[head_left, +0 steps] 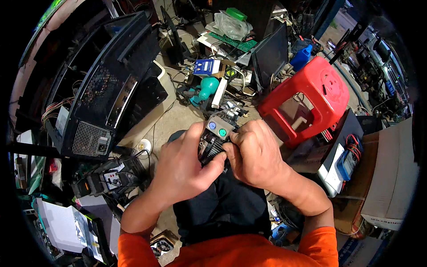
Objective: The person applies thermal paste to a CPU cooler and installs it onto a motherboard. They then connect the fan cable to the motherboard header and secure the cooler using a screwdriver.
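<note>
Above my lap I hold a compact electronic part with a bare metal face point(217, 127), on which sit one purple and one green round socket. Dark ribbed pieces point(212, 150) lie below that face. My left hand point(180, 165) wraps the left side, its thumb across the lower front. On the opposite side, the bent fingers of my right hand point(254, 151) press against the edge beside the green socket. My fingers hide much of the part, and I cannot make out whether the right fingertips also pinch something small.
A red plastic stool point(318, 89) stands to the right, near a blue meter point(344, 162) with red leads. On the left leans a black computer case point(104, 84). Ahead lie a teal rounded tool point(207, 87), a blue box point(206, 66), a flat dark screen point(271, 55) and cables.
</note>
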